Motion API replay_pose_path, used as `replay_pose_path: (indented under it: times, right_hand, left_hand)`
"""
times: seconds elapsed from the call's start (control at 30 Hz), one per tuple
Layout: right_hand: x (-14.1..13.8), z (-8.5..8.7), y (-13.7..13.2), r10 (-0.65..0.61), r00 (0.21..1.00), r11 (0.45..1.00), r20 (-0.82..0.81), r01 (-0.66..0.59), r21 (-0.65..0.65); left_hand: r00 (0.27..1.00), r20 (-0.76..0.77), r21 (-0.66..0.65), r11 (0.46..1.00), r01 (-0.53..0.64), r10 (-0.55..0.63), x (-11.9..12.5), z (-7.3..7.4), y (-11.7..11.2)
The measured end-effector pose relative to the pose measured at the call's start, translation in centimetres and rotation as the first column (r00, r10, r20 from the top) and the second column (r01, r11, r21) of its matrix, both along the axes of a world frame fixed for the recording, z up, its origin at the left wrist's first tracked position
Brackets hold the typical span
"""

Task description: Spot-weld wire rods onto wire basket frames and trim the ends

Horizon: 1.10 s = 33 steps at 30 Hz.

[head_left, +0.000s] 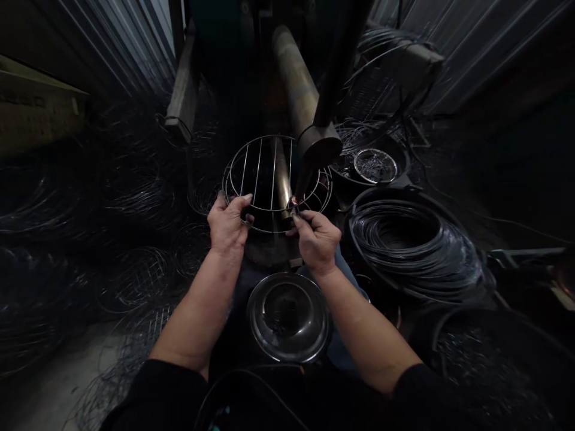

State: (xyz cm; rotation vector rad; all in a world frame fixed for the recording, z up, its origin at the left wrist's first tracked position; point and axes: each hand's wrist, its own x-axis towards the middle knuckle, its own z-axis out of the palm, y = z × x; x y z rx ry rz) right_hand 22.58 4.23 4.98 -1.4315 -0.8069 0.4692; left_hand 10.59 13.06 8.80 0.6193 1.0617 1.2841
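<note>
A round wire cage (269, 173) made of rings and straight ribs rests over a horizontal metal bar (283, 182) of a welding machine. My left hand (230, 224) is closed on the cage's near left rim. My right hand (317, 236) pinches the rim and a thin wire at the right, just below a small orange glow (294, 199) where the pointed upper electrode (309, 170) meets the cage. A shiny steel bowl (287, 317) sits between my forearms, close to my body.
Coils of black wire (413, 239) lie at the right. A pan with a small ring of wire pieces (375, 166) stands behind them. Piles of finished wire cages (135, 269) fill the left floor. A large cylinder (294, 78) of the machine rises behind.
</note>
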Motion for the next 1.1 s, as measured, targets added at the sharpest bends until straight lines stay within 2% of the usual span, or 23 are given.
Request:
replay_pose_path:
  times: [0.5,0.73,0.9,1.1]
  right_hand:
    - [-0.02,0.67,0.32,-0.007,1.0,0.999,0.005,0.007,-0.054]
    - [-0.17,0.4,0.28,-0.021,0.998,0.999,0.056,0.022,-0.029]
    - [-0.22,0.27,0.27,-0.033,0.999,0.999,0.021,0.033,0.009]
    - [-0.01,0.43,0.6,-0.02,1.0,1.0,-0.002,0.02,-0.01]
  left_hand:
    - [1.0,-0.008,-0.031,0.999,-0.025,0.025,0.51,0.18,0.39]
    - [0.999,-0.028,-0.006,1.0,-0.023,0.023,0.46,0.27,0.33]
    - [0.999,-0.022,-0.005,0.999,-0.041,0.041,0.5,0.3,0.28]
    - [1.0,-0.001,-0.032,0.999,-0.03,0.03,0.79,0.39,0.39]
